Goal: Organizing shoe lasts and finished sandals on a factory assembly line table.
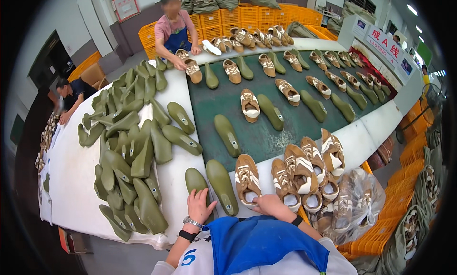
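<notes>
At lower centre, a green mould (195, 179) is touched by the loosely spread left hand (200, 206), a brown shoe (247, 176) by the right hand (272, 206), its grip unclear; pairing seems underway, straightening probably called for next.

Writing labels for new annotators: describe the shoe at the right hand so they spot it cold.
Find the green belt, then its near edge by the blue apron. A brown shoe sits there, toe pointing away, just right of a green last. Unlike the clustered shoes further right, it stands apart, right hand at its heel.
</notes>
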`<action>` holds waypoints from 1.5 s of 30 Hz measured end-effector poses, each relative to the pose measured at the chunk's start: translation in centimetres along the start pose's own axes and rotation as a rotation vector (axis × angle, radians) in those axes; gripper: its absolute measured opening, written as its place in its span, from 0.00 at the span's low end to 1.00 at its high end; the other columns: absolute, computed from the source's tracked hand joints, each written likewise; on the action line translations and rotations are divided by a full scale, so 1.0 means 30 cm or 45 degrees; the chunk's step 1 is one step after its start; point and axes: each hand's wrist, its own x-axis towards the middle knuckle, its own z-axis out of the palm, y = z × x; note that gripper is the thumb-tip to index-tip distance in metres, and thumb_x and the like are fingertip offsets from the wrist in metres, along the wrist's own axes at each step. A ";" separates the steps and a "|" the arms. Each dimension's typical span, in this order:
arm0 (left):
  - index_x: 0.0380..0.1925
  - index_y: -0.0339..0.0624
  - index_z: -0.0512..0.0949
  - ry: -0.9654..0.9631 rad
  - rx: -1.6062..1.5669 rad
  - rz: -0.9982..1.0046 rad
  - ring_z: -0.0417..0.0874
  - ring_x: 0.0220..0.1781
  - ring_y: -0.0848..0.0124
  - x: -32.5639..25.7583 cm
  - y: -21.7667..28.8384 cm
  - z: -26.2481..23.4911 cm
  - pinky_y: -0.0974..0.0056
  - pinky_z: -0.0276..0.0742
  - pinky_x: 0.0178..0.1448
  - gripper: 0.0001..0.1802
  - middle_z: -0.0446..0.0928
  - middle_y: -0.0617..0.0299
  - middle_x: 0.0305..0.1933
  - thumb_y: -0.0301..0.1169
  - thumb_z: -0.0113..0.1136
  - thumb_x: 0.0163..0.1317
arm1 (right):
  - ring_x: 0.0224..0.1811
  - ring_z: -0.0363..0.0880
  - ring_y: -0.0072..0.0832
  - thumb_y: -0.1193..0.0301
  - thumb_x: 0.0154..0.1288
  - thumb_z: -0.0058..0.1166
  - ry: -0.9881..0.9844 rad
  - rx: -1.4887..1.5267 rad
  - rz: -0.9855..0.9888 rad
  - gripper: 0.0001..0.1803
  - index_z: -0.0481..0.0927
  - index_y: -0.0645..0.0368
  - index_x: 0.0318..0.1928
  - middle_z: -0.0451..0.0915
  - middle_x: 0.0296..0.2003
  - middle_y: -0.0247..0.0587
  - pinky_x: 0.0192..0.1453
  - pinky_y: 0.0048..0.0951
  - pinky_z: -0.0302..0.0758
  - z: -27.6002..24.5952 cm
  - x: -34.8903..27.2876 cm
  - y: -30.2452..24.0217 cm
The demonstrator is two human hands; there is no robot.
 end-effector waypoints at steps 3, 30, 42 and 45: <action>0.50 0.39 0.71 -0.023 -0.020 0.054 0.67 0.56 0.49 0.005 -0.006 -0.015 0.51 0.61 0.60 0.29 0.73 0.50 0.50 0.41 0.64 0.49 | 0.32 0.79 0.47 0.53 0.58 0.52 0.023 0.026 -0.021 0.19 0.77 0.50 0.45 0.80 0.26 0.49 0.36 0.43 0.75 0.003 0.002 -0.001; 0.68 0.43 0.39 -0.932 0.364 -0.462 0.31 0.71 0.40 -0.282 -0.274 -0.057 0.38 0.41 0.66 0.71 0.29 0.37 0.70 0.68 0.64 0.29 | 0.40 0.78 0.45 0.66 0.51 0.57 0.395 0.091 -0.231 0.17 0.77 0.54 0.43 0.80 0.35 0.51 0.46 0.42 0.73 -0.564 0.892 -0.079; 0.68 0.46 0.44 -0.859 0.263 -0.422 0.38 0.69 0.33 -0.321 -0.323 -0.028 0.35 0.50 0.62 0.67 0.33 0.37 0.70 0.68 0.63 0.32 | 0.49 0.75 0.45 0.63 0.56 0.53 0.220 0.268 -0.076 0.26 0.68 0.52 0.57 0.77 0.44 0.52 0.53 0.40 0.71 -0.356 1.104 -0.039; 0.65 0.46 0.53 -0.935 0.025 -0.281 0.59 0.65 0.45 -0.265 -0.369 -0.115 0.50 0.63 0.61 0.53 0.50 0.39 0.67 0.61 0.61 0.43 | 0.46 0.76 0.45 0.63 0.55 0.54 0.067 0.307 -0.187 0.19 0.76 0.53 0.49 0.79 0.41 0.49 0.51 0.39 0.72 -0.323 0.944 -0.050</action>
